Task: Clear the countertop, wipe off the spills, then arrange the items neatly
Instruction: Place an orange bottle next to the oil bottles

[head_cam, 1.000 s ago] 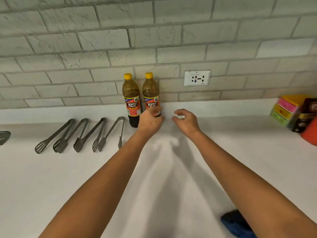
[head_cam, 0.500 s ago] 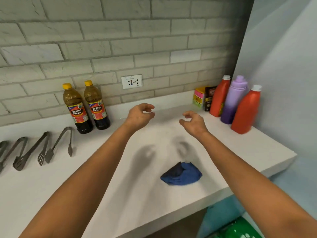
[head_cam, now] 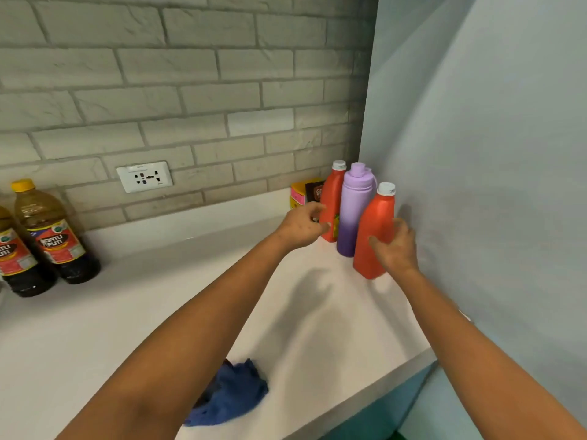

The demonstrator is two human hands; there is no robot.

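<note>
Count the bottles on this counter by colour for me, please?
Red bottles: 2
Purple bottle: 1
Brown bottles with yellow caps: 2, one cut off at the frame edge
Total: 5

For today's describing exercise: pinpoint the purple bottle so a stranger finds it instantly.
Find the corner where the brick wall meets the pale blue wall. Three bottles stand there on the white countertop. The purple bottle stands between two red ones, the only one with a matching purple lid.
</note>
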